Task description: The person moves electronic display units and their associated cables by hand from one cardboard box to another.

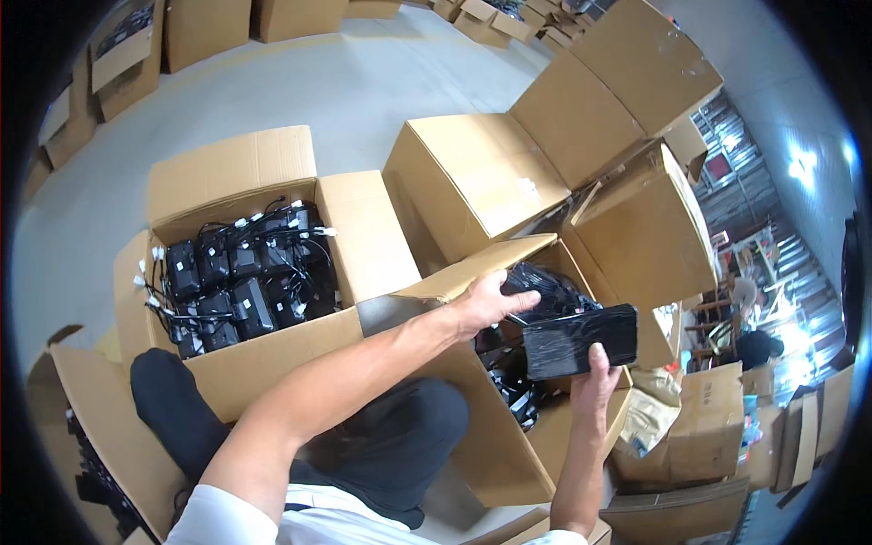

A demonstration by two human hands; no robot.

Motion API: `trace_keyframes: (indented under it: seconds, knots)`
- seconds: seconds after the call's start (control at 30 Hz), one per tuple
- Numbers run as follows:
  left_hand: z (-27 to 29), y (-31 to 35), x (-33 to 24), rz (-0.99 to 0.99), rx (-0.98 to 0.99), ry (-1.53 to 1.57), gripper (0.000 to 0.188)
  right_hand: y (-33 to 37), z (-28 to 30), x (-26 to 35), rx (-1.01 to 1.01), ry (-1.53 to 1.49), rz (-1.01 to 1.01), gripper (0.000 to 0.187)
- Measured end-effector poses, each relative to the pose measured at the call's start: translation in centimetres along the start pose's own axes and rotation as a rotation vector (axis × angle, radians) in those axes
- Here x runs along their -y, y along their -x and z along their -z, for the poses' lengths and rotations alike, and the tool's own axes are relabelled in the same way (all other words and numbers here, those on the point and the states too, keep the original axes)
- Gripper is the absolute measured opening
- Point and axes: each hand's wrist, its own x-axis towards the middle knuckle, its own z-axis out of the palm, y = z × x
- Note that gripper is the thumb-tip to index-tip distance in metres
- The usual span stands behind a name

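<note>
My right hand (595,383) grips a flat, black rectangular block (581,342) with a shiny, film-like surface, its thumb on the near face. My left hand (489,305) is beside the block, at the flap edge of an open cardboard box (495,422). Its fingers are apart and seem to hold nothing; their far side is partly hidden. Under both hands, that box contains black plastic-wrapped pieces (545,289) and black parts with cables (514,386). To the left, another open carton (272,359) holds several black devices (253,307) with black cables and white connectors.
A large carton (472,173) with raised flaps stands beyond the working box. At lower left, another open carton (100,400) holds dark parts. More boxes (207,36) line the far floor. On the right are a cream cloth bag (649,413) and stacked cartons (704,422).
</note>
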Motion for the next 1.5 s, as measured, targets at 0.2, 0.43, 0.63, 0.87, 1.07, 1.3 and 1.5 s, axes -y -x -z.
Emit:
trace_keyframes:
  seconds: [0.2, 0.43, 0.63, 0.87, 1.07, 1.3, 1.5]
  knots:
    - [3.6, 4.2, -4.0, -0.166, -0.465, -0.594, 0.034, -1.0, 0.1, -0.3, -0.198, 0.273, 0.075, 0.026]
    - [2.6, 10.7, -9.5, -0.397, -0.535, -0.128, 0.036, -0.8, -12.0, 2.5, 0.012, 1.082, 0.955, 0.043]
    - [4.8, 14.9, -9.1, -0.513, -0.627, -0.176, 0.041, -0.8, -18.6, 1.2, 0.219, 1.123, 1.11, 0.038]
    - [8.2, 19.3, -10.9, -1.12, -0.462, -1.195, 0.063, -1.0, -21.2, -1.6, 0.333, 0.242, -0.222, 0.022]
    - [8.3, 20.9, -10.6, -1.074, -0.218, -1.453, 0.05, 1.7, -23.9, -0.1, 0.287, 0.008, -0.504, 0.033]
    - [9.9, 22.4, -14.7, -0.878, -0.413, -0.845, 0.051, 0.6, -25.4, 2.0, 0.404, 0.137, -0.171, 0.051]
    - [11.3, 21.7, -15.0, -0.605, -0.533, -0.209, 0.073, -1.2, -27.9, -3.7, 0.398, 0.06, -0.089, 0.041]
